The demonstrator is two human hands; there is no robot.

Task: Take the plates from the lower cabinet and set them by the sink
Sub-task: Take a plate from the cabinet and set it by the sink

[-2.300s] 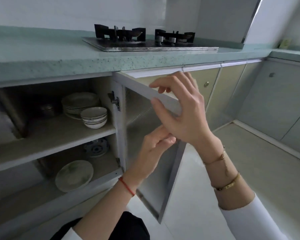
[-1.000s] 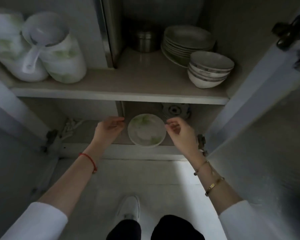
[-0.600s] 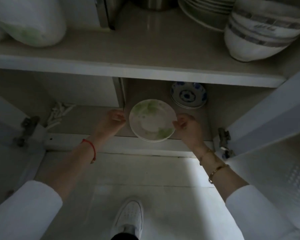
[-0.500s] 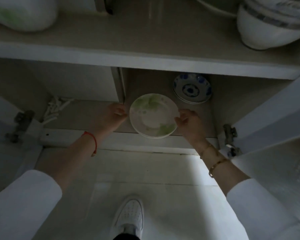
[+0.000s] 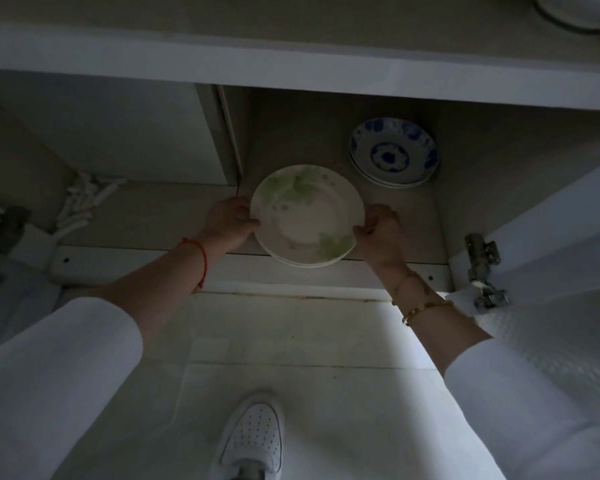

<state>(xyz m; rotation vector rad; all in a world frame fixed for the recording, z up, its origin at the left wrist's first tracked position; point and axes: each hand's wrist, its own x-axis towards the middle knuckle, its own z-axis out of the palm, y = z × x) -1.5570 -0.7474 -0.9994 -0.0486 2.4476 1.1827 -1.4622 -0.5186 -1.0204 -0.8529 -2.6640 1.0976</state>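
A second ago both hands hung a little apart from the rim; now they have closed on it. The left hand (image 5: 227, 220) grips the left edge of the plates (image 5: 305, 216) with its thumb laid over the top, and the right hand (image 5: 381, 230) pinches the right edge, fingers curled under. The plates, a small stack with green leaf print, sit at the centre of the frame on the floor of the lower cabinet (image 5: 174, 216), their near edge reaching the front lip. The view has also dropped closer: the upper shelf (image 5: 291, 71) now crosses the top of the frame, and of the bowls on it only a sliver of one bowl (image 5: 575, 12) is left at the upper right corner. Behind and to the right of the stack lie blue-patterned dishes (image 5: 394, 154), apart from it. How many plates the stack holds is hard to make out in the dim light; only lower rims peep out beneath. Whether the stack has left the cabinet floor cannot be told. The fingers under the plates are hidden, and a white shoe (image 5: 253, 438) is cut off at the bottom edge.
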